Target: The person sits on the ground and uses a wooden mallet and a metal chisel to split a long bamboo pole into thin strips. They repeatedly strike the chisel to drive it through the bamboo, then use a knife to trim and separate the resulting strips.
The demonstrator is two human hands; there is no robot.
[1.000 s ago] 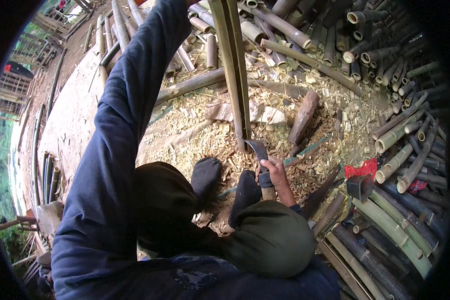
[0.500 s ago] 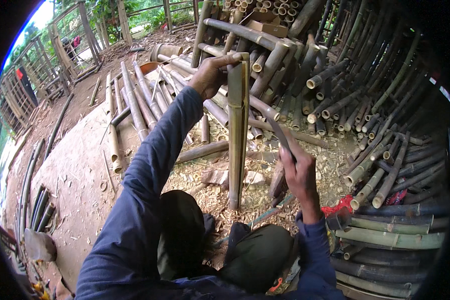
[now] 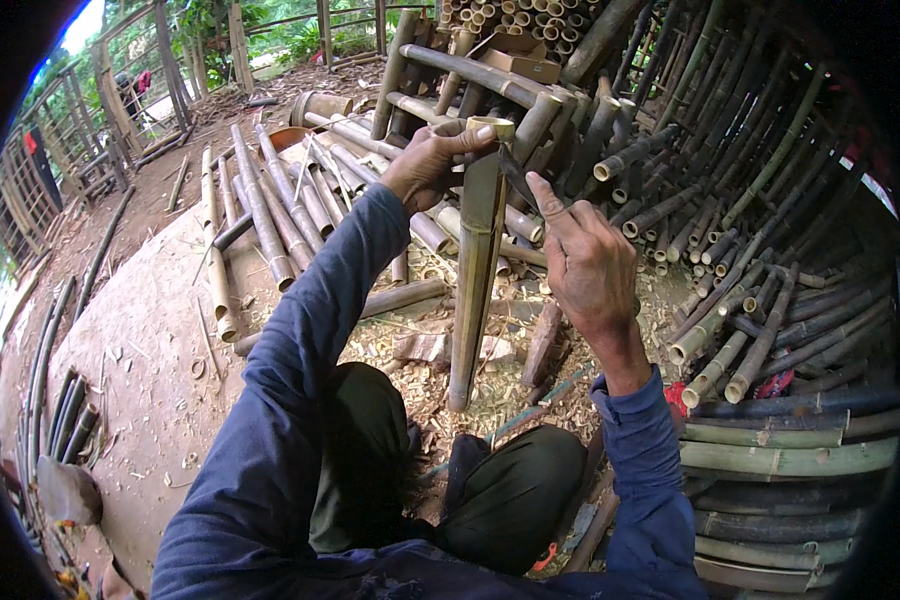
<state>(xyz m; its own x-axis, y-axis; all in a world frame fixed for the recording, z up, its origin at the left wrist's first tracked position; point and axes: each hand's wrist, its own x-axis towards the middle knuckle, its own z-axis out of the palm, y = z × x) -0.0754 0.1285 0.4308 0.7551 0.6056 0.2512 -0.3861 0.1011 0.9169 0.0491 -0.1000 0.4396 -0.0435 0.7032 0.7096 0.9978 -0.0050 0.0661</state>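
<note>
A green bamboo pole (image 3: pixel 475 280) stands upright between my knees, its lower end in the shavings on the ground. My left hand (image 3: pixel 425 165) grips the pole's open top end. My right hand (image 3: pixel 585 265) is just right of the pole near the top and holds a dark blade (image 3: pixel 515 175). The index finger points along the blade, and the blade's tip reaches the pole's top rim. The handle is hidden inside my fist.
Stacked bamboo poles (image 3: pixel 760 300) fill the right side and the back. More cut poles (image 3: pixel 270 215) lie on the dirt at left. A wooden block (image 3: pixel 542 345) lies in the shavings by the pole's foot. A bamboo fence (image 3: pixel 80 120) stands at far left.
My right hand has risen from the ground with the blade up to the pole's top. My left hand has stayed on the top end, and the view has tilted upward.
</note>
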